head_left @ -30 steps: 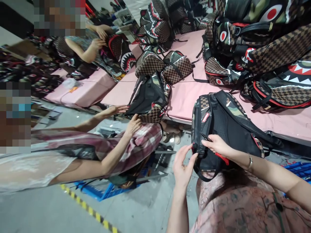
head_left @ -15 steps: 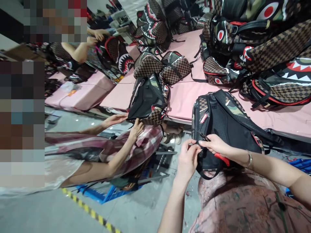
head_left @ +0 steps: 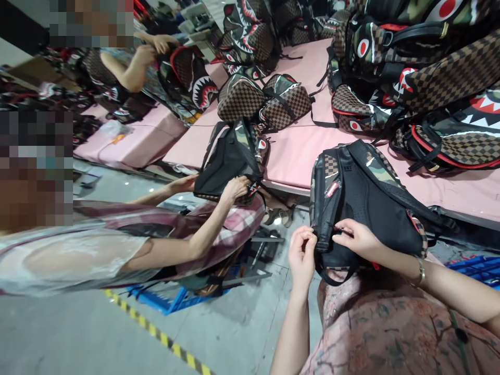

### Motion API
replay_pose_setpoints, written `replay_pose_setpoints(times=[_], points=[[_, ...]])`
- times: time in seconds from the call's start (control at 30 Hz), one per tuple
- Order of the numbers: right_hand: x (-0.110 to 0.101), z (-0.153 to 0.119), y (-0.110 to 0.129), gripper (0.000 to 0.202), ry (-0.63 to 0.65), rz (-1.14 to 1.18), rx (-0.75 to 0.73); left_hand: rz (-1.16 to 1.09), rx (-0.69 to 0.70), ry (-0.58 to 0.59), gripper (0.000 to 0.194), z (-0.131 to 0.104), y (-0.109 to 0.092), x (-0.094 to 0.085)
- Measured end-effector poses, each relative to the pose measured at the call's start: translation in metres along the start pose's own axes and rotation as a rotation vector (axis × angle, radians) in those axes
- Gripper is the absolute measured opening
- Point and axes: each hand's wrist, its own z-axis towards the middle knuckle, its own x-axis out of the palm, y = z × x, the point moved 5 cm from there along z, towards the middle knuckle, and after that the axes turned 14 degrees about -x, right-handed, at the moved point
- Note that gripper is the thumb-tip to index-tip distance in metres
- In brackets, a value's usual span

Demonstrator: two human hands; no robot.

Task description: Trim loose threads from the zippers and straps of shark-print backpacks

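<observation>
The pink-covered bench (head_left: 291, 162) runs out of view, partly hidden by checkered backpacks (head_left: 463, 143). Against its edge, by the lap, leans a black-backed backpack (head_left: 385, 208), its front hidden. The left hand (head_left: 302, 255) pinches narrowly at its side; the right hand (head_left: 359, 240) grips something dark, indistinct. The red-and-white label (head_left: 332, 188) is unreadable.

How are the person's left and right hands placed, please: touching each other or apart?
Apart: in the head view, part of a black strap shows in the gap between the left hand's fingertips and the right hand's.
</observation>
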Motion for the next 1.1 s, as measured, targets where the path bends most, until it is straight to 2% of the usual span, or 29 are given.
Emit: replay_pose_setpoints(times=[0.1, 0.17, 0.3, 0.4, 0.57, 0.7, 0.8, 0.87, 0.97, 1.1], points=[[0.018, 0.009, -0.009, 0.032, 0.064, 0.075, 0.003, -0.139, -0.105, 0.091, 0.028, 0.0, 0.009, -0.001], [0.021, 0.014, -0.009, 0.038, 0.038, 0.074, -0.024, -0.148, -0.133, 0.157, 0.024, 0.001, 0.009, -0.003], [0.02, 0.019, 0.0, 0.04, -0.001, 0.067, -0.082, 0.062, -0.053, 0.263, 0.02, 0.001, -0.004, -0.009], [0.018, 0.019, 0.008, 0.04, -0.001, 0.035, -0.1, 0.152, -0.015, 0.294, 0.013, 0.005, -0.014, -0.011], [0.014, 0.021, 0.013, 0.04, 0.008, -0.057, -0.088, 0.261, -0.013, 0.378, 0.006, 0.015, -0.019, -0.001], [0.011, 0.021, 0.014, 0.036, 0.026, -0.038, -0.091, 0.219, -0.003, 0.29, 0.009, 0.014, -0.017, 0.004], [0.005, 0.016, 0.019, 0.025, 0.025, -0.029, -0.121, 0.092, -0.071, 0.203, 0.015, 0.009, -0.009, 0.005], [-0.001, 0.009, 0.024, 0.018, 0.014, -0.101, -0.141, 0.016, -0.126, 0.167, 0.017, 0.004, -0.003, 0.005], [-0.011, -0.002, 0.033, 0.014, -0.006, -0.389, -0.228, -0.041, -0.183, 0.11, 0.019, 0.0, 0.004, 0.003], [-0.012, -0.015, 0.047, 0.017, 0.012, -0.843, -0.464, -0.053, -0.203, 0.062, 0.022, -0.002, 0.005, 0.004]])
